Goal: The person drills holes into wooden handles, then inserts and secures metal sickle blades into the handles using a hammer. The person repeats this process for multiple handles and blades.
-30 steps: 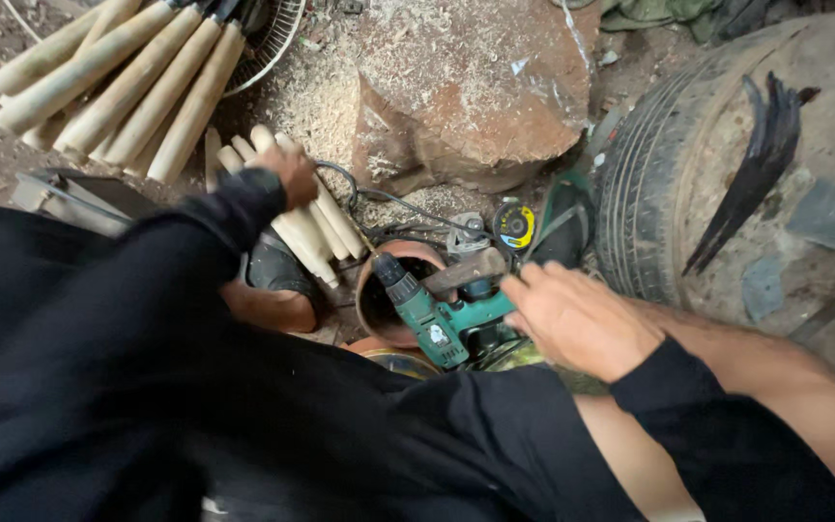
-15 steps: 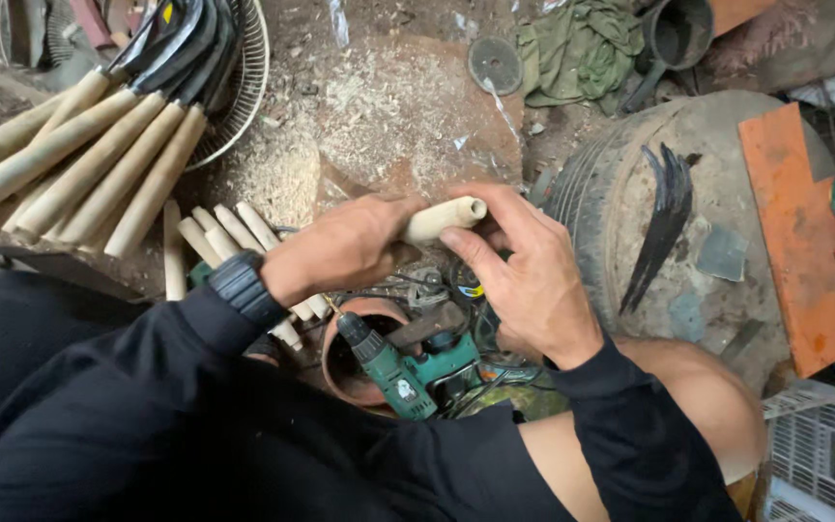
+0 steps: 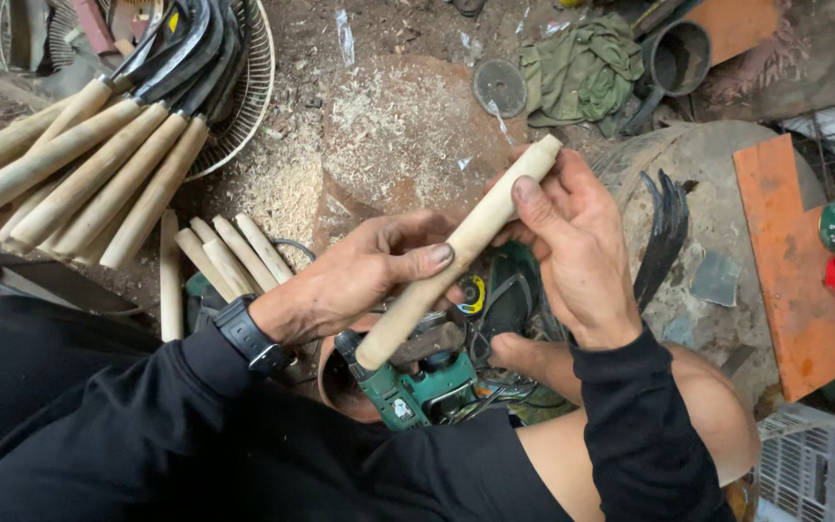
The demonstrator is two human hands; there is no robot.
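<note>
1. left hand [image 3: 364, 280] is wrapped around the lower half of a pale wooden handle [image 3: 461, 246], thumb pressed along its top side
2. right hand [image 3: 577, 246] pinches the handle's upper end between thumb and fingertips, palm turned toward the left hand
3. the handle runs on a diagonal, low end near the lap, high end up and to the right; both hands touch it, the left nearer its middle
4. just beneath lies a green power drill [image 3: 417, 387]
5. to the left, loose handles [image 3: 219, 256] lie on the ground beside finished sickles [image 3: 99, 164] stacked against a wire fan guard [image 3: 244, 92]
6. a dark metal pot [image 3: 678, 58] by a green cloth [image 3: 582, 68]; its contents cannot be told
</note>
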